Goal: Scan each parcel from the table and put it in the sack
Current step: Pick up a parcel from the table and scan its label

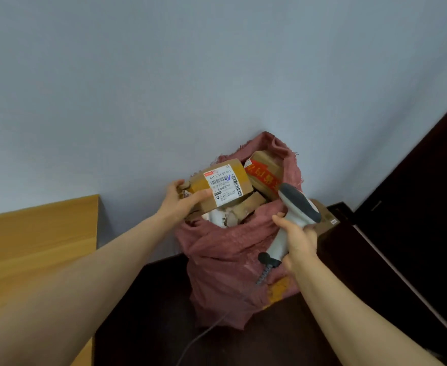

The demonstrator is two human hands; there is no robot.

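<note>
Head view. Centre frame: left hand grips one end of a brown cardboard parcel with a white barcode label, fingers wrapped round its edge. The parcel hangs tilted over the open mouth of a dull red woven sack, label up, and seems to touch the boxes already piled inside.

Right of centre: right hand is closed round the handle of a white and grey handheld scanner, its head near the sack's rim and its coiled cable trailing down.

Left edge: pale wooden table.

Judged step: depositing. Whether the label has been read cannot be told. The next move calls for letting go so the parcel settles on the heap without sliding off the full sack.
</note>
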